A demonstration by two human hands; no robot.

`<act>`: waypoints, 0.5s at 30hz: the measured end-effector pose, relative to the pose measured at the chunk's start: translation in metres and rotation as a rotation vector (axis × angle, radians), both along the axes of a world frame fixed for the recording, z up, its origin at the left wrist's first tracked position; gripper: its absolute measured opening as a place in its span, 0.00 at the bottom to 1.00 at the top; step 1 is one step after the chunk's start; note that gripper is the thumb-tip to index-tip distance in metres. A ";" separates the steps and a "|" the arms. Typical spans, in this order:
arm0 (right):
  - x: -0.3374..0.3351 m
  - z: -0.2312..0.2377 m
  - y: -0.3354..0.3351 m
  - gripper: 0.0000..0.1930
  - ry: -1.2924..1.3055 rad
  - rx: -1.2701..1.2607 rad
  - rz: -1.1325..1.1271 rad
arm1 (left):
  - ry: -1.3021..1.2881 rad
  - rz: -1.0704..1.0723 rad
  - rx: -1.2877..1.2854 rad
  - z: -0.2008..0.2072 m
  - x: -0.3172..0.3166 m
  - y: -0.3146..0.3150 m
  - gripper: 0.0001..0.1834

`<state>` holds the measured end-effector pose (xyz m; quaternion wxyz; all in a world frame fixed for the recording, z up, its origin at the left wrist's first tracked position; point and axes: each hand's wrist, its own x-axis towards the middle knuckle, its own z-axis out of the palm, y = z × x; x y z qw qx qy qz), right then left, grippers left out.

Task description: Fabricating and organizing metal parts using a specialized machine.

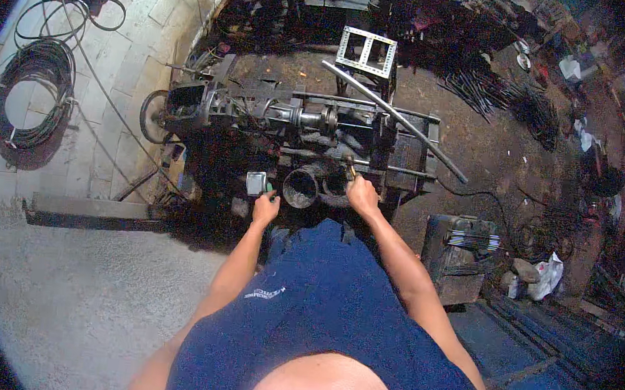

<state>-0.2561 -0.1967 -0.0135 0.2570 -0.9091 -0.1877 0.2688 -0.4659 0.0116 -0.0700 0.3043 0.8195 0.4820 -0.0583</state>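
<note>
My left hand (267, 207) is closed around something small and dark green that I cannot make out. Right beside its fingers is a pale, square-faced piece (256, 183); whether the hand holds it is unclear. My right hand (362, 194) grips a short tool (352, 172) with a yellowish-brown handle. The tool's far end lies close to a metal rod of the machine (312, 117), and its kind is too small to tell. Two round, bucket-like openings sit between my hands, the left one (300, 188) showing clearly and the other partly hidden by my right hand.
A long metal bar (393, 120) lies slantwise across the machine's right end. Behind it stands a perforated pale metal frame (367, 52). A dark case (460, 256) with thin rods on top is at right. Coiled cable (35, 93) hangs on the left wall; dark rods (477, 94) lie on the floor.
</note>
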 end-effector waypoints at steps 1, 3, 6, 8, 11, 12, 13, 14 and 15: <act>0.000 -0.001 -0.002 0.16 0.000 0.000 -0.001 | -0.011 0.001 0.006 0.000 0.000 0.000 0.19; 0.001 -0.004 -0.004 0.17 0.012 -0.002 0.001 | -0.008 0.002 -0.005 -0.001 0.001 0.001 0.19; 0.000 -0.007 -0.006 0.16 -0.007 0.020 -0.019 | -0.009 -0.018 -0.001 0.000 0.002 0.001 0.19; -0.002 -0.007 -0.006 0.16 -0.009 0.028 -0.020 | -0.013 -0.037 0.015 -0.004 -0.001 0.002 0.19; -0.003 -0.010 -0.007 0.16 -0.006 0.040 -0.030 | -0.041 -0.048 0.013 -0.006 0.000 0.003 0.19; -0.004 -0.012 -0.008 0.16 -0.001 0.046 -0.035 | -0.039 -0.044 0.012 -0.006 0.000 0.003 0.19; -0.004 -0.013 -0.008 0.16 -0.001 0.046 -0.036 | -0.036 -0.039 0.012 -0.006 0.000 0.003 0.19; -0.005 -0.014 -0.009 0.16 -0.026 0.057 -0.018 | -0.036 -0.039 0.012 -0.005 0.000 0.003 0.19; -0.005 -0.015 -0.010 0.15 -0.051 0.068 0.001 | -0.044 -0.041 0.015 -0.005 0.000 0.002 0.19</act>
